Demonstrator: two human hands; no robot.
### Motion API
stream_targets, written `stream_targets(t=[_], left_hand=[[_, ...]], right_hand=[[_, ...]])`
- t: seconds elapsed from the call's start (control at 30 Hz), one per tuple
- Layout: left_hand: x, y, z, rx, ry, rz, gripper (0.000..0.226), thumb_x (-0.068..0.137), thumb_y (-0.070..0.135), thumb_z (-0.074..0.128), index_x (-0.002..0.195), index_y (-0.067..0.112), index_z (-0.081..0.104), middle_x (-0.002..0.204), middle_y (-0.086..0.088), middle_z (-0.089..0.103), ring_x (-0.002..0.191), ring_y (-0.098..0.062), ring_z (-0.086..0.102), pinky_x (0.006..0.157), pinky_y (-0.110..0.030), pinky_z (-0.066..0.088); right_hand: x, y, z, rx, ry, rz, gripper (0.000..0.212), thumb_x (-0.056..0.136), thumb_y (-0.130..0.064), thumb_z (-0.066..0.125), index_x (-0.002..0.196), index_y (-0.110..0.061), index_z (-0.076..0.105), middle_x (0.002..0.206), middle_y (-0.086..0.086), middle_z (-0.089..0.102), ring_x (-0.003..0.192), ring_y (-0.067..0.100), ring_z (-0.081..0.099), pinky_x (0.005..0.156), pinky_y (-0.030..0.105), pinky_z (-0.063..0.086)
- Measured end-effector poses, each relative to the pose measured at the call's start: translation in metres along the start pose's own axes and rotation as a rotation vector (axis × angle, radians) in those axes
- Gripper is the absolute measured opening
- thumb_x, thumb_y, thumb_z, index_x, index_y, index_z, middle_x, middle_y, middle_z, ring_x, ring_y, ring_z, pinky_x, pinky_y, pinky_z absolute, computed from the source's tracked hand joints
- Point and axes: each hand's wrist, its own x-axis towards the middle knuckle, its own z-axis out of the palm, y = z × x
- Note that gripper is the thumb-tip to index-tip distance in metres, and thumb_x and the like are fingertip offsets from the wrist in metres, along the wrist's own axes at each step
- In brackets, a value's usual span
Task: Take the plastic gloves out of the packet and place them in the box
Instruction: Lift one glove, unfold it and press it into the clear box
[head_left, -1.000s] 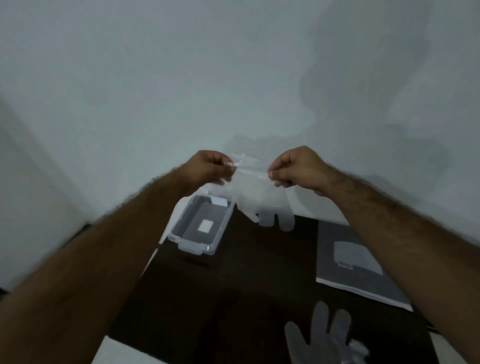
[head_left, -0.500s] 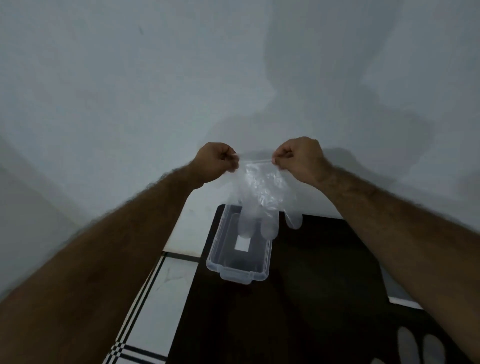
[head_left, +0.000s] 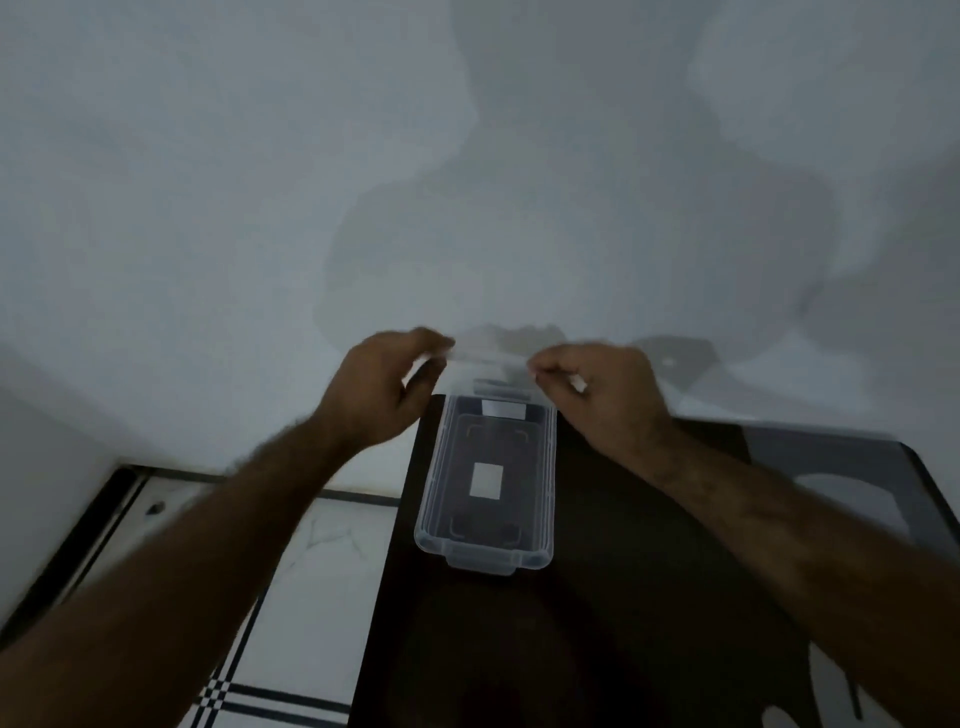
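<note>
- Clear plastic glove (head_left: 491, 358) stretches as a thin, blurred strip between both hands, above the far end of the transparent box (head_left: 545, 499); the step in hand looks like lowering this glove into the box.
- Left hand (head_left: 382, 395) pinches one end between thumb and fingertips, the other fingers loosely curled; right hand (head_left: 597, 395) is closed on the other end, fingers together.
- Box sits open on the dark table (head_left: 623, 597), near its left edge, with only a pale label showing on its floor.
- Next move, as I judge it: bring both hands down over the opening and let go together, since a film this light may drift or catch on the rim.
- Hard to make out: the glove's hanging part (motion blur swallows it), so whether it already touches the box I cannot tell. A grey sheet (head_left: 831, 467) at right is cut off; no packet is clearly identifiable.
</note>
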Motion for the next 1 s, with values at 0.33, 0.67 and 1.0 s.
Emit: stream_targets(t=[0.33,0.67,1.0], left_hand=[[-0.071,-0.06,0.097,0.253,-0.603,0.009,0.039,0.093,0.017,0.054,0.131,0.015,0.058,0.14,-0.01,0.069,0.134,-0.027,0.061,0.13,-0.048,0.021],[-0.083,-0.063,0.139,0.452,-0.756,0.071,0.051,0.092,0.026,0.058,0.141,0.013,0.061,0.157,-0.01,0.055,0.154,-0.03,0.037,0.13,-0.057,0.012],[-0.07,-0.046,0.148,0.64,-0.993,0.224,0.027,0.095,0.035,0.071,0.119,0.024,0.076,0.126,-0.001,0.076,0.146,-0.028,0.05,0.128,-0.067,-0.004]], right_hand=[[-0.05,0.058,0.099,-0.547,-0.582,-0.233,0.012,0.08,-0.015,0.077,0.09,-0.021,0.076,0.072,-0.001,0.073,0.065,0.025,0.071,0.073,0.035,0.057],[-0.072,0.063,0.14,-0.728,-0.959,-0.197,0.02,0.102,-0.024,0.062,0.118,-0.017,0.07,0.116,0.007,0.078,0.115,0.029,0.071,0.124,0.049,0.032],[-0.077,0.058,0.149,-0.725,-1.163,-0.06,0.034,0.1,-0.023,0.066,0.134,-0.026,0.066,0.134,0.002,0.071,0.134,0.025,0.062,0.131,0.052,0.015]])
